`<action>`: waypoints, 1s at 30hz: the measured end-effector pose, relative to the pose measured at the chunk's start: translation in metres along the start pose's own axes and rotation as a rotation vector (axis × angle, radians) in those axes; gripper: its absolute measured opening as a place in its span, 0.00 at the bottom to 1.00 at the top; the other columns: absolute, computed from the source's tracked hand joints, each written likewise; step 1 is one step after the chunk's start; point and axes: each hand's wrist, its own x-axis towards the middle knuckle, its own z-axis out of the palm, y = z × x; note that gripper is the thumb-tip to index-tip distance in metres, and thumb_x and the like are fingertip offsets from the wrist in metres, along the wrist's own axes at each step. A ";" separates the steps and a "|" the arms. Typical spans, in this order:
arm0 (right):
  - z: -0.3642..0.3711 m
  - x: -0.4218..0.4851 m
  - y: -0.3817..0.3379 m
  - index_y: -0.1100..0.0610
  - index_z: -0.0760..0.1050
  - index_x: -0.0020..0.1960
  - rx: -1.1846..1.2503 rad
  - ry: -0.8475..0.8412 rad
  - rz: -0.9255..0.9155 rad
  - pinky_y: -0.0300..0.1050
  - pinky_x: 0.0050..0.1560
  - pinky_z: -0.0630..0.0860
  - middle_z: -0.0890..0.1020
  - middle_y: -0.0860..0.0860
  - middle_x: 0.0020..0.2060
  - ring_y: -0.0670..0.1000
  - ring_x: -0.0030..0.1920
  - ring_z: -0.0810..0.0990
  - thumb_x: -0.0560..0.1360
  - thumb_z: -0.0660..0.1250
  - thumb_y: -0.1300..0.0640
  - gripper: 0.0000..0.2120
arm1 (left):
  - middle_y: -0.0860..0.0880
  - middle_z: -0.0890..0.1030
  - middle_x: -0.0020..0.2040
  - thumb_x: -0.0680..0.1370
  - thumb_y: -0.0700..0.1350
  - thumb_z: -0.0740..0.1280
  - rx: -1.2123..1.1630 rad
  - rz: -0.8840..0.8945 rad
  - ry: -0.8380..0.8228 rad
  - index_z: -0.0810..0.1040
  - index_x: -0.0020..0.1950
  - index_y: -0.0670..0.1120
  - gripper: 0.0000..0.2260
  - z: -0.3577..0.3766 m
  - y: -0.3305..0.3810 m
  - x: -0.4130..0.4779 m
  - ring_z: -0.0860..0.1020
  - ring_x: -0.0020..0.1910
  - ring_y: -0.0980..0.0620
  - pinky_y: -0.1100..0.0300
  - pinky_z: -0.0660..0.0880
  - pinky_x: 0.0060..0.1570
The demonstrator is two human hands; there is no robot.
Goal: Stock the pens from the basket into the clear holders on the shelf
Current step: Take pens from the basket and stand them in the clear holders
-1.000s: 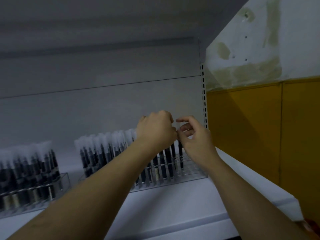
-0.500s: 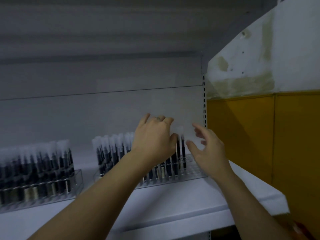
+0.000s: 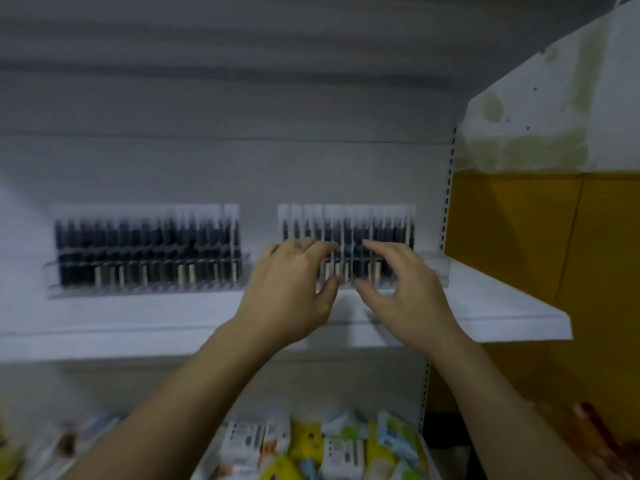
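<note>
Two clear holders stand on the white shelf (image 3: 502, 306), each filled with several dark pens with pale caps. The left holder (image 3: 145, 289) sits apart from my hands. The right holder (image 3: 433, 271) is partly hidden behind them, its pens (image 3: 391, 226) upright in rows. My left hand (image 3: 291, 289) and my right hand (image 3: 405, 292) hover in front of the right holder, fingers spread and loosely bent, holding nothing. The frame is blurred, so I cannot tell whether the fingertips touch the pens. No basket shows.
Below the shelf lies a lower shelf with several small packaged items (image 3: 322, 445) in white, yellow and green. A perforated upright (image 3: 446, 188) bounds the shelf on the right, with a yellow and white wall (image 3: 540, 220) beyond it.
The view has tilted down, bringing the lower shelf's packages into sight. Both hands, pinched together at the pen tops a second ago, have opened and dropped lower in front of the right holder.
</note>
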 end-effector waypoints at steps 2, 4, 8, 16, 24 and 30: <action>0.017 -0.022 -0.011 0.47 0.68 0.70 0.049 -0.006 -0.012 0.45 0.64 0.71 0.73 0.45 0.64 0.45 0.63 0.72 0.75 0.70 0.51 0.25 | 0.52 0.77 0.64 0.79 0.53 0.64 -0.014 -0.067 0.005 0.71 0.70 0.51 0.20 -0.002 -0.015 -0.038 0.73 0.64 0.50 0.55 0.65 0.63; 0.038 -0.044 -0.022 0.47 0.70 0.68 0.087 -0.022 -0.021 0.42 0.60 0.72 0.73 0.43 0.60 0.43 0.59 0.73 0.74 0.71 0.51 0.23 | 0.51 0.79 0.60 0.78 0.53 0.64 -0.011 -0.120 0.000 0.75 0.66 0.50 0.18 0.001 -0.029 -0.076 0.75 0.60 0.48 0.53 0.68 0.58; 0.078 -0.086 -0.044 0.51 0.75 0.63 0.121 -0.077 -0.121 0.39 0.55 0.74 0.74 0.43 0.53 0.41 0.54 0.74 0.74 0.71 0.55 0.18 | 0.51 0.81 0.55 0.74 0.54 0.63 -0.010 -0.234 -0.061 0.78 0.62 0.50 0.18 0.013 -0.051 -0.145 0.77 0.55 0.47 0.53 0.71 0.53; 0.163 -0.157 -0.050 0.49 0.73 0.64 0.105 -0.499 0.008 0.39 0.56 0.71 0.74 0.44 0.57 0.44 0.57 0.74 0.74 0.70 0.50 0.20 | 0.52 0.79 0.61 0.76 0.55 0.64 -0.049 -0.486 -0.258 0.74 0.66 0.52 0.20 0.054 -0.080 -0.250 0.75 0.61 0.48 0.52 0.70 0.58; 0.253 -0.232 -0.016 0.51 0.70 0.68 0.076 -0.946 0.227 0.45 0.58 0.73 0.74 0.50 0.62 0.49 0.60 0.75 0.75 0.69 0.51 0.22 | 0.52 0.74 0.67 0.78 0.55 0.65 -0.130 -0.714 -0.566 0.68 0.71 0.52 0.22 0.122 -0.097 -0.337 0.70 0.66 0.49 0.54 0.66 0.63; 0.303 -0.299 0.003 0.54 0.72 0.66 0.059 -1.194 0.375 0.45 0.55 0.74 0.76 0.53 0.60 0.52 0.56 0.76 0.75 0.69 0.52 0.22 | 0.49 0.73 0.69 0.78 0.53 0.66 -0.277 -0.855 -0.762 0.69 0.72 0.49 0.23 0.155 -0.102 -0.384 0.71 0.67 0.48 0.54 0.69 0.64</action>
